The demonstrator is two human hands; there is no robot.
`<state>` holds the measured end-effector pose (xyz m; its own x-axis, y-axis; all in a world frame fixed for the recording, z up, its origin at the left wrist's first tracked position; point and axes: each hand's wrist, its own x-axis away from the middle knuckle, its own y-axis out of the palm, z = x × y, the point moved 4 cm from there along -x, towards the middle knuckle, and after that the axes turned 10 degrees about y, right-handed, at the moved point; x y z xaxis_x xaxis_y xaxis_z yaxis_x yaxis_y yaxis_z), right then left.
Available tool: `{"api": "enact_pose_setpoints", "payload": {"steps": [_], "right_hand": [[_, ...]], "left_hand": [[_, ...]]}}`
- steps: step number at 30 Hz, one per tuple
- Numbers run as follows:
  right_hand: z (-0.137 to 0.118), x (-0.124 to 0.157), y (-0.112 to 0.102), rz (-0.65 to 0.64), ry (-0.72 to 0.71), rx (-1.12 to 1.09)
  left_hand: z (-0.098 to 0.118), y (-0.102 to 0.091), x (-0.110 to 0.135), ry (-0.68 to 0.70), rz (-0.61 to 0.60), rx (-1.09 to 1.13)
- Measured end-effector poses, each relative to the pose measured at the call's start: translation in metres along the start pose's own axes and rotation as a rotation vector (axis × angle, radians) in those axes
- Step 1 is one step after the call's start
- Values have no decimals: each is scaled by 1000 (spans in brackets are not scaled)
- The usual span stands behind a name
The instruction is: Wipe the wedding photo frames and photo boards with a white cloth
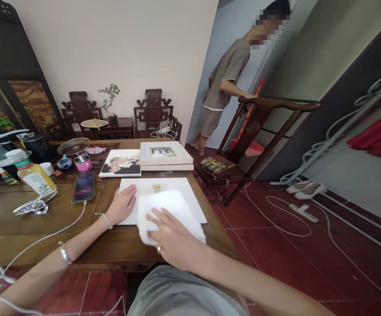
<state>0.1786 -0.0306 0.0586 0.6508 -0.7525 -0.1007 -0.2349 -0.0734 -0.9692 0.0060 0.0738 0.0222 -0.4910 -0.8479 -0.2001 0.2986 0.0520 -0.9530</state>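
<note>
A white board (195,202) lies on the wooden table in front of me, with a small gold-coloured patch (156,188) near its upper middle. My left hand (124,205) rests flat on the board's left side, fingers stretched out and holding nothing. Over the board's lower right part is a fluffy white towel (174,199), which reaches past the near edge. My right hand (170,237) presses down on this towel from above, its fingers apart and slightly bent. The towel hides part of the board.
Behind the board are stacked frames (185,160) and a picture panel (106,169). To the left lie a phone (84,188) with a cable, scissors (41,205), a bottle (32,173) and a pink cup (84,164). Another person (231,66) touches a wooden chair (253,127) at right.
</note>
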Motion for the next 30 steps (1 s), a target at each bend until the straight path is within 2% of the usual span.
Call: {"api": "enact_pose_setpoints", "payload": {"steps": [2, 4, 11, 15, 19, 23, 27, 30], "right_hand": [[-2, 0, -1, -12, -4, -49], [8, -13, -1, -3, 20, -80], [76, -101, 3, 67, 87, -73], [85, -125, 3, 98, 111, -38], [61, -112, 6, 77, 73, 32], [21, -73, 5, -5, -94, 11], [-7, -27, -10, -109, -287, -41], [-1, -10, -20, -138, -254, -53]], "left_hand": [[-1, 0, 0, 4, 5, 0], [-2, 2, 1, 11, 12, 3], [-4, 3, 1, 20, 37, 29], [-5, 1, -1, -3, 65, 123], [-12, -6, -1, -64, 241, 350], [-16, -12, 0, -96, 392, 492], [-15, -13, 0, -115, 398, 502], [-12, -11, -1, -109, 311, 436]]}}
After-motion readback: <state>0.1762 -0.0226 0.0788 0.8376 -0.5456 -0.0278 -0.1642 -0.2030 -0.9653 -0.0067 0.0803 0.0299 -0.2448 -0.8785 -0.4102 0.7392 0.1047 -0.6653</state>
